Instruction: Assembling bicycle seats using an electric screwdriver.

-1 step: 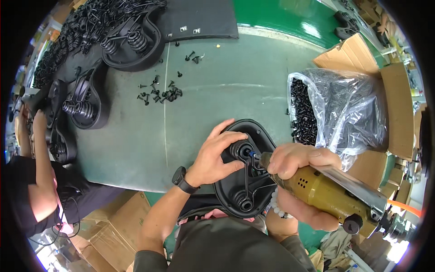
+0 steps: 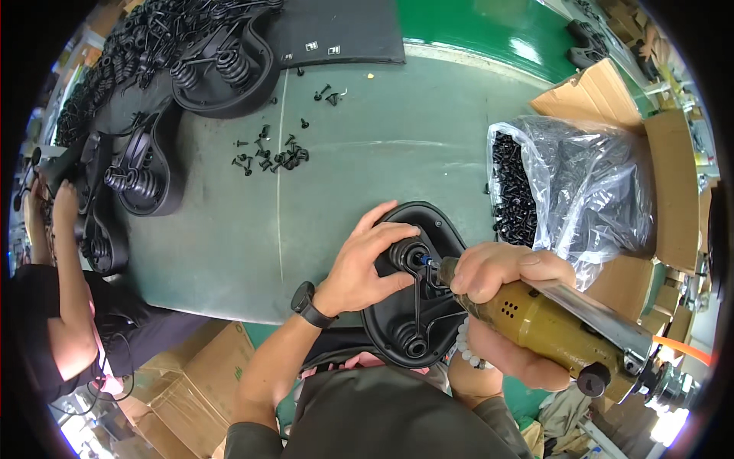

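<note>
A black bicycle saddle (image 2: 451, 229) lies upside down at the near edge of the grey-green table (image 2: 367, 153), its coil springs and wire frame facing up. My left hand (image 2: 367, 264), with a black watch on the wrist, presses on the upper spring mount. My right hand (image 2: 497, 294) grips an olive-yellow powered screwdriver (image 2: 550, 321). Its bit tip touches the saddle's frame right beside my left fingers.
A clear plastic bag of black screws (image 2: 566, 183) sits in a cardboard box (image 2: 673, 191) at the right. Loose black screws (image 2: 267, 157) lie mid-table. More saddles (image 2: 214, 69) are piled at the far left, beside a black mat (image 2: 344, 30). Another person's arm (image 2: 69, 306) works at the left.
</note>
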`<state>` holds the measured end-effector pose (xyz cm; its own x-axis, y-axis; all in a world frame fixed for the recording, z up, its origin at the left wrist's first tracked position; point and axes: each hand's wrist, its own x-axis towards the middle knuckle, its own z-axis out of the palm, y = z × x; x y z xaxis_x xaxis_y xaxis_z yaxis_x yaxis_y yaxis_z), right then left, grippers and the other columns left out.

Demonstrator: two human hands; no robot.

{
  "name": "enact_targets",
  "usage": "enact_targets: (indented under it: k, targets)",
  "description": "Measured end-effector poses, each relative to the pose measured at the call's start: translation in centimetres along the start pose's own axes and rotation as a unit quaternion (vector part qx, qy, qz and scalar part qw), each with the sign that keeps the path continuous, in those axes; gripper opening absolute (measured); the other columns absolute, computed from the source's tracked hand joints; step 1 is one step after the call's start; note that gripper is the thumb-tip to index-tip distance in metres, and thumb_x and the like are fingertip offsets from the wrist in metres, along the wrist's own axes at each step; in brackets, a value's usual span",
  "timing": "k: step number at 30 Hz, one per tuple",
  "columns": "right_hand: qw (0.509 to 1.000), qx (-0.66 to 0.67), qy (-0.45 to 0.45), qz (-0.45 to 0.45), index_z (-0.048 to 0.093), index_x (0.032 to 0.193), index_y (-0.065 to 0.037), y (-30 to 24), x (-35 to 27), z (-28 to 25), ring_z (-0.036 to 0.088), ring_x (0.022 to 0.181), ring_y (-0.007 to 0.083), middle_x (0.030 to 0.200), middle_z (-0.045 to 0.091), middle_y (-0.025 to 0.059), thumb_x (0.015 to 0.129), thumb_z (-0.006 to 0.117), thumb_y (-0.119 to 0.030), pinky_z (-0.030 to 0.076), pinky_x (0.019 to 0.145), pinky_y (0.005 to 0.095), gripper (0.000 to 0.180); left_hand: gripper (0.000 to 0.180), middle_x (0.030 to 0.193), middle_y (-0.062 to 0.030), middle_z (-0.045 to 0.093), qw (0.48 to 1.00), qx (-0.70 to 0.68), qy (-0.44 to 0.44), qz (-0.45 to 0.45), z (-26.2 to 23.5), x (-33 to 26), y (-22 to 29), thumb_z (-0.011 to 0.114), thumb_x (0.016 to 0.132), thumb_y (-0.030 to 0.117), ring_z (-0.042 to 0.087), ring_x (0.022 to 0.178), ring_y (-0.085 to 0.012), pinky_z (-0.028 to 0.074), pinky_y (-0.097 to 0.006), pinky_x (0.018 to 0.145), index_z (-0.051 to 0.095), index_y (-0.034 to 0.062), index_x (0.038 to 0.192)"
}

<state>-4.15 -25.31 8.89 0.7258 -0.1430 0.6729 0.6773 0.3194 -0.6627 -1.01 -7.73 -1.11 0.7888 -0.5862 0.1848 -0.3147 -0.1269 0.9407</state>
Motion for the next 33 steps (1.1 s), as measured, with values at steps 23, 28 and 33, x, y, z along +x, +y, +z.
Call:
enact_targets:
  k: [23,28,33]
  targets:
    - [0.992,-0.065,-0.043,0.097,0.046,0.117,0.007,3.6,-1.9,1.0,0.06,0.067,0.0275,0.085,0.06,0.0179,0.074,0.055,-0.084,0.053,0.063,0.0372,0.101,0.061,0.12,-0.0083,0.062,0.994,-0.077,0.058,0.058,0.1,-0.7,-1.4,0.087,0.067,0.014,0.043,0.132,-0.0397,0.037,-0.049,0.111,0.06,0.0038,0.121]
    - [0.99,-0.079,0.037,0.113,0.049,0.107,0.004,3.9,-2.0,1.6,0.057,0.062,0.026,0.078,0.058,0.0174,0.073,0.055,-0.086,0.05,0.059,0.0363,0.097,0.06,0.12,-0.0101,0.062,0.995,-0.049,0.069,0.058,0.5,-0.7,-1.4,0.086,0.069,0.015,0.044,0.132,-0.0402,0.038,-0.048,0.111,0.059,0.0026,0.121]
    - [0.973,-0.118,0.118,0.161,0.051,0.117,0.005,3.9,-2.2,1.6,0.056,0.063,0.0238,0.078,0.058,0.015,0.072,0.058,-0.086,0.049,0.058,0.0363,0.102,0.062,0.123,-0.0115,0.062,0.996,-0.031,0.068,0.051,0.4,-0.7,-1.1,0.086,0.067,0.014,0.042,0.134,-0.0403,0.04,-0.046,0.108,0.06,0.0024,0.121]
